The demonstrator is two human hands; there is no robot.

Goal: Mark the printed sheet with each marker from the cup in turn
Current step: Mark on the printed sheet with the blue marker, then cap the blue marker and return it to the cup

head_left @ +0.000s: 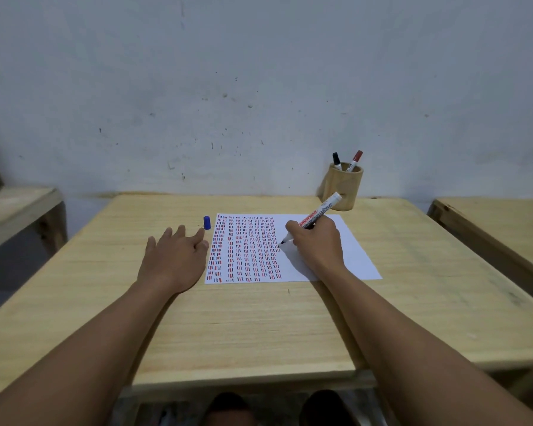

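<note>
A white printed sheet [351,250] lies on the wooden table [259,327], its left part filled with columns of red, blue and dark strokes. My right hand [316,244] grips a white marker [323,209], tip down on the sheet at the edge of the marked columns. A blue cap [207,222] stands on the table just left of the sheet's far corner. My left hand [174,256] rests flat beside the sheet's left edge, fingers apart, holding nothing. A wooden cup [342,187] at the back right holds a black-capped marker [336,161] and a red-capped marker [355,159].
A grey-white wall rises right behind the table. Another wooden table [499,229] stands to the right, across a narrow gap, and a lower wooden bench [16,210] to the left. The table's near edge is just above my knees.
</note>
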